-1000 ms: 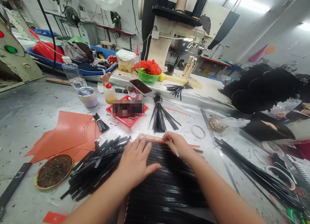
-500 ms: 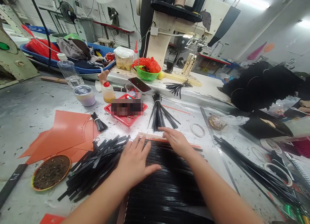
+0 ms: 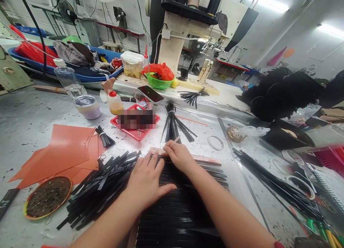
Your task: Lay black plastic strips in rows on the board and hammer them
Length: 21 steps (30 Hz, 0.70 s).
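My left hand [image 3: 146, 178] lies flat with its fingers spread on the upper left part of a panel of black strips [image 3: 177, 219] laid side by side. Close beside its fingertips, my right hand [image 3: 179, 155] is closed in a pinch on a thin pale stick [image 3: 176, 138], whose end pokes up past the fingers. Its lower end is hidden by the hand. Under both hands, a pale orange edge band [image 3: 204, 158] runs along the panel's far side. A heap of loose black strips [image 3: 104, 183] lies left of my left hand.
Beyond the hands stand a tied bundle of black strips [image 3: 171, 124] and a red basket [image 3: 138, 134] with blurred contents. Orange sheets [image 3: 72, 144] and a round dish [image 3: 48, 198] lie left. A tape ring [image 3: 215, 142] and long black strips [image 3: 274, 183] lie right. A sewing machine [image 3: 169, 44] rises behind.
My right hand has moved left along the panel's far edge, toward my left fingertips, and its fingers have curled in. My left hand stays flat. The whole view has shifted slightly.
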Each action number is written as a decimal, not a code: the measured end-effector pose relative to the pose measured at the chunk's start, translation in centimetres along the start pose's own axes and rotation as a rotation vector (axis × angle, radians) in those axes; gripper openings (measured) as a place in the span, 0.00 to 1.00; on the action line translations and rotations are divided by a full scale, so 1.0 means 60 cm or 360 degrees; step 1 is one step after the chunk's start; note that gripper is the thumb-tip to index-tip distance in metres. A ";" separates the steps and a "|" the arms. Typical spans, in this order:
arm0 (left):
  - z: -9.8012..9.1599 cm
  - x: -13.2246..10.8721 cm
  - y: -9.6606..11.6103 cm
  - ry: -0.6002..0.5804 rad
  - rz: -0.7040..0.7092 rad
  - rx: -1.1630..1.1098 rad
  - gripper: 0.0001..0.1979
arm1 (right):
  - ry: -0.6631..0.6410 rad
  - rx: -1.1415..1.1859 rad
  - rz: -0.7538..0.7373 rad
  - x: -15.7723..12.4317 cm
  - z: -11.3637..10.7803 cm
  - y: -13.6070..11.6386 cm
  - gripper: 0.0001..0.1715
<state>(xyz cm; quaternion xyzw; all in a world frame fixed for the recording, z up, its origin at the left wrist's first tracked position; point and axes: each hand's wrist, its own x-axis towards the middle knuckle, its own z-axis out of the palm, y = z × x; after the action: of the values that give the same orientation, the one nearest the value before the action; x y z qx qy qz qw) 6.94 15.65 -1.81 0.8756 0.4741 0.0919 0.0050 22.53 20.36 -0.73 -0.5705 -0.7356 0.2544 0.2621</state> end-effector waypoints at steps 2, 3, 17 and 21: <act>-0.001 0.001 0.000 -0.0002 -0.0003 -0.0005 0.37 | -0.0021 -0.0030 -0.0008 0.001 0.002 -0.002 0.10; -0.001 0.001 0.000 -0.0004 -0.0001 -0.0006 0.37 | -0.0022 -0.0028 -0.0005 0.002 0.003 -0.003 0.10; -0.008 0.006 -0.001 -0.0038 -0.0005 -0.0027 0.35 | 0.0074 -0.0446 0.0087 -0.069 -0.038 0.038 0.12; -0.003 -0.014 -0.017 0.0115 0.0044 -0.0126 0.28 | 0.0064 -0.0502 0.0127 -0.074 -0.033 0.040 0.14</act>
<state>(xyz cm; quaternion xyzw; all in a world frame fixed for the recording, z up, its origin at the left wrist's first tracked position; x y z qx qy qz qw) 5.64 15.50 -1.89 0.8773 0.4579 0.1421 0.0214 26.53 16.72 -1.32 -0.6383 -0.7378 0.1343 0.1736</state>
